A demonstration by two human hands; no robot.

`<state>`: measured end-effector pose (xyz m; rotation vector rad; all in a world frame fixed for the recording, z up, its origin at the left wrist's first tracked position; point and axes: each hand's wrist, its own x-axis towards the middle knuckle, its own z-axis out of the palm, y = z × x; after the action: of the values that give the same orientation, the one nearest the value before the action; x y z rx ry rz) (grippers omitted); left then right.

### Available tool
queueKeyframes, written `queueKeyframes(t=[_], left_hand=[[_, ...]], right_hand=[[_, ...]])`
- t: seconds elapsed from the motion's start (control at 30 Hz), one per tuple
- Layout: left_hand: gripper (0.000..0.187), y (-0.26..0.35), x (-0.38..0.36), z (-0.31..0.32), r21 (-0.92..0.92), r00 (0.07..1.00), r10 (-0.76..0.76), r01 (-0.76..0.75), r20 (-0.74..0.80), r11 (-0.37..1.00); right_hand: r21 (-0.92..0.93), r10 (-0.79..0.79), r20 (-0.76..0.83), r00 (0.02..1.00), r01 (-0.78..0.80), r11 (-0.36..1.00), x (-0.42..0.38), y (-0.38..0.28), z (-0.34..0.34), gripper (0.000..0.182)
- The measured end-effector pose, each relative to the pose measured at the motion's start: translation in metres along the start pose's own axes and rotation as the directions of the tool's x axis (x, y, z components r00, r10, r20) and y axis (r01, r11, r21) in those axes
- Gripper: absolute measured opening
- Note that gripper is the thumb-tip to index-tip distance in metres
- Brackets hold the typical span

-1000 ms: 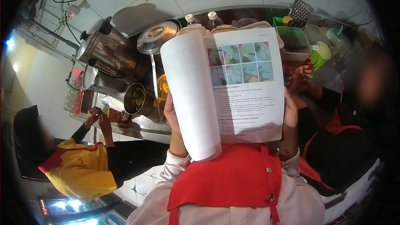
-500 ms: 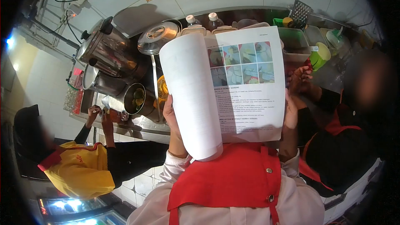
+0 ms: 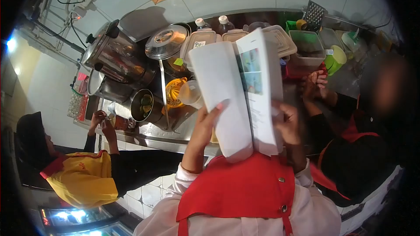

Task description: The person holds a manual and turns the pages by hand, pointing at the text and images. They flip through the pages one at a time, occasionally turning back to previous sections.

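A stapled printed booklet (image 3: 221, 91) stands partly folded in front of my chest. Its left side shows a blank white back. A narrow strip of the printed page with colour photos (image 3: 252, 72) shows in the middle. My left hand (image 3: 206, 124) grips the booklet's left edge, with the thumb lying on the blank sheet. At the right edge, my right hand (image 3: 288, 124) has its fingers bent against the pages and is slightly blurred. The fingers behind the paper are hidden.
Behind the booklet a steel counter (image 3: 186, 124) carries a large pot (image 3: 118, 52), a yellow citrus juicer (image 3: 176, 91), lidded tubs (image 3: 280, 41) and a green cup (image 3: 335, 59). A person in yellow (image 3: 85, 175) handles something at left. Another person's hands (image 3: 314, 83) are together at right.
The booklet has gone from spread wide to partly folded, its right-hand pages swinging inward. Both my hands have moved closer together, and more of the counter shows.
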<state>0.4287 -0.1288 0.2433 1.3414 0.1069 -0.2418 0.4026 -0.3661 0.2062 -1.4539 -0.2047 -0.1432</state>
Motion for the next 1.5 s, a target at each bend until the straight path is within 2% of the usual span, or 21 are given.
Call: queueKeyframes(t=[0.03, 0.07, 0.1, 0.13, 0.17, 0.3, 0.37, 0.4, 0.43, 0.47, 0.53, 0.57, 0.6, 0.67, 0.7, 0.77, 0.87, 0.93, 1.13, 1.37, 1.5], left_hand=[[0.054, -0.002, -0.004, 0.01, 0.043, 0.999, 0.025, -0.024, -0.035, 0.999], [0.054, -0.004, -0.002, 0.012, 0.044, 0.999, 0.025, -0.024, -0.034, 0.999], [0.055, -0.007, 0.001, 0.012, 0.247, 0.967, 0.236, -0.253, 0.097, 0.936], [0.056, -0.008, 0.003, 0.012, 0.402, 0.878, 0.4, -0.477, 0.264, 0.782], [0.055, -0.006, 0.001, 0.014, 0.434, 0.88, 0.357, -0.467, 0.313, 0.77], [0.053, 0.003, -0.004, 0.022, 0.559, 0.886, 0.36, -0.464, 0.294, 0.687], [0.046, -0.002, 0.002, 0.018, 0.247, 0.935, 0.329, -0.353, 0.137, 0.902], [0.046, 0.002, 0.0, 0.016, 0.248, 0.934, 0.33, -0.355, 0.137, 0.902], [0.046, 0.011, -0.003, 0.012, 0.115, 0.988, 0.156, -0.156, 0.007, 0.981], [0.046, 0.018, -0.006, 0.008, -0.044, 0.995, -0.043, 0.039, -0.094, 0.998], [0.05, 0.011, 0.003, -0.015, -0.246, 0.987, 0.156, -0.163, -0.047, 0.956], [0.054, 0.018, -0.001, -0.028, -0.335, 0.997, 0.075, -0.06, 0.03, 0.94], [0.056, 0.018, -0.002, -0.039, -0.469, 0.992, 0.088, -0.037, 0.088, 0.882], [0.06, 0.011, 0.001, -0.057, -0.751, 0.93, 0.256, 0.031, 0.263, 0.66], [0.063, 0.005, 0.004, -0.066, -0.809, 0.902, 0.28, 0.116, 0.329, 0.577], [0.063, -0.004, 0.007, -0.07, -0.829, 0.898, 0.313, 0.093, 0.309, 0.551], [0.061, -0.012, 0.011, -0.064, -0.861, 0.876, 0.381, 0.072, 0.296, 0.503], [0.058, -0.019, 0.014, -0.063, -0.865, 0.898, 0.404, -0.055, 0.176, 0.499], [0.055, -0.028, 0.015, -0.062, -0.844, 0.922, 0.369, -0.101, 0.119, 0.527], [0.056, -0.017, 0.012, -0.046, -0.863, 0.916, 0.377, -0.078, 0.135, 0.5], [0.058, -0.019, 0.013, -0.05, -0.886, 0.906, 0.378, -0.01, 0.188, 0.464]], right_hand=[[-0.113, -0.032, 0.028, 0.999, 0.035, 0.993, 0.003, -0.021, 0.014, 0.041], [-0.138, -0.093, 0.086, 0.992, 0.104, 0.985, 0.003, -0.016, 0.019, 0.042], [-0.171, -0.168, 0.118, 0.979, 0.187, 0.967, 0.003, -0.013, 0.026, 0.043], [-0.202, -0.241, 0.152, 0.959, 0.268, 0.942, 0.004, -0.012, 0.032, 0.043], [-0.266, -0.228, 0.17, 0.959, 0.268, 0.926, 0.004, -0.018, 0.034, 0.043], [-0.369, -0.167, 0.181, 0.969, 0.224, 0.902, 0.004, -0.027, 0.034, 0.041], [-0.29, -0.142, 0.151, 0.978, 0.181, 0.94, 0.003, -0.017, 0.028, 0.04], [-0.208, -0.115, 0.12, 0.986, 0.138, 0.968, 0.004, -0.015, 0.025, 0.039], [-0.172, -0.081, 0.076, 0.994, 0.093, 0.981, 0.004, -0.018, 0.022, 0.039], [-0.137, -0.122, 0.028, 0.992, 0.124, 0.983, 0.005, -0.02, 0.019, 0.042], [-0.15, -0.085, -0.078, 0.993, 0.073, 0.986, 0.009, -0.024, 0.011, 0.046], [-0.202, -0.162, -0.102, 0.981, 0.139, 0.97, 0.011, -0.021, 0.005, 0.05], [-0.222, -0.178, -0.109, 0.978, 0.151, 0.963, 0.013, -0.022, 0.0, 0.056], [-0.159, -0.245, -0.13, 0.961, 0.223, 0.962, 0.016, -0.01, -0.006, 0.063], [-0.158, -0.245, -0.129, 0.961, 0.224, 0.962, 0.016, -0.011, -0.005, 0.063], [0.044, -0.164, -0.175, 0.971, 0.174, 0.984, 0.016, -0.013, -0.001, 0.068], [0.017, -0.16, -0.181, 0.97, 0.166, 0.986, 0.017, -0.012, 0.001, 0.069], [0.01, -0.163, -0.169, 0.972, 0.167, 0.986, 0.018, -0.009, -0.002, 0.069], [-0.082, -0.192, -0.17, 0.967, 0.18, 0.98, 0.019, -0.011, -0.002, 0.067], [-0.161, -0.197, -0.18, 0.964, 0.169, 0.972, 0.017, -0.001, -0.005, 0.062], [-0.128, -0.185, -0.187, 0.965, 0.163, 0.978, 0.017, -0.002, -0.004, 0.063]])
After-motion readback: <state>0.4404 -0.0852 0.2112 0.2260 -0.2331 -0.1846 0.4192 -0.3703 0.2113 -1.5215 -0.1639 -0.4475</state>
